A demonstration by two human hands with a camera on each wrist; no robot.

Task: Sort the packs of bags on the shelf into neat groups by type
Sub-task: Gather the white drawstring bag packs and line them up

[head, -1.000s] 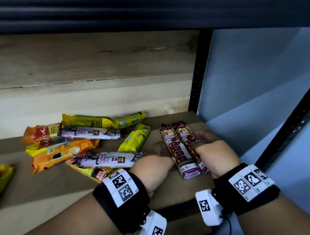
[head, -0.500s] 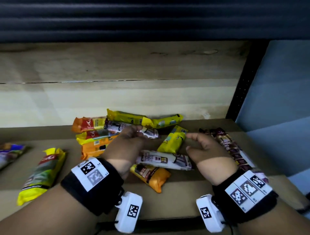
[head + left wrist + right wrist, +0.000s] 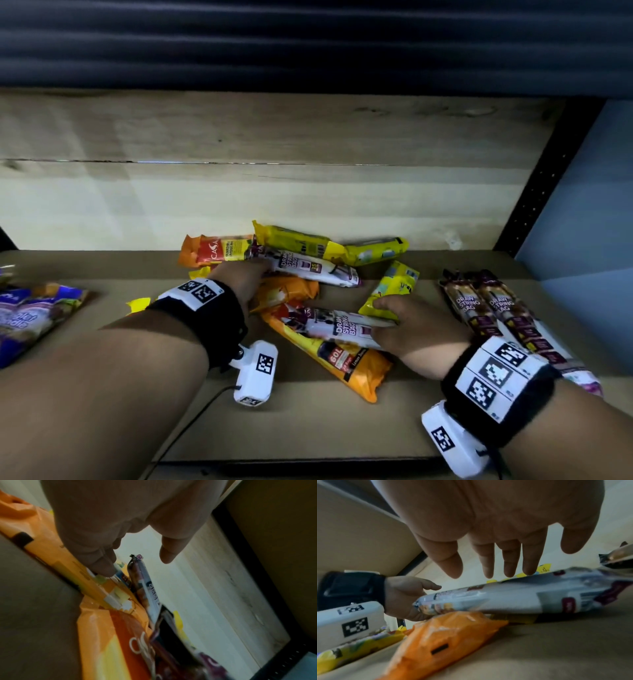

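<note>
Mixed packs lie heaped mid-shelf. My left hand [image 3: 258,272] reaches over the orange packs [image 3: 284,291] to the end of the far white Draw String Bag pack [image 3: 301,267]. In the left wrist view its fingers [image 3: 102,566] are straight and the thumb stands apart, with that pack's end [image 3: 137,563] between them, not gripped. My right hand [image 3: 380,318] lies open over the near white Draw String Bag pack [image 3: 342,329], its fingertips [image 3: 529,568] at the pack [image 3: 513,599]. Two brown Draw String Bag packs [image 3: 486,308] lie side by side at the right.
Long yellow packs [image 3: 329,245] lie along the wooden back wall, with a small yellow one [image 3: 394,287] beside my right hand. An orange 60L pack [image 3: 346,366] lies under the near white pack. A purple pack [image 3: 24,318] is far left. A black upright [image 3: 534,192] bounds the shelf at the right.
Both hands left the two brown packs at the right and moved left to the heap. The left hand went to the far white pack, and the right came down over the near white one.
</note>
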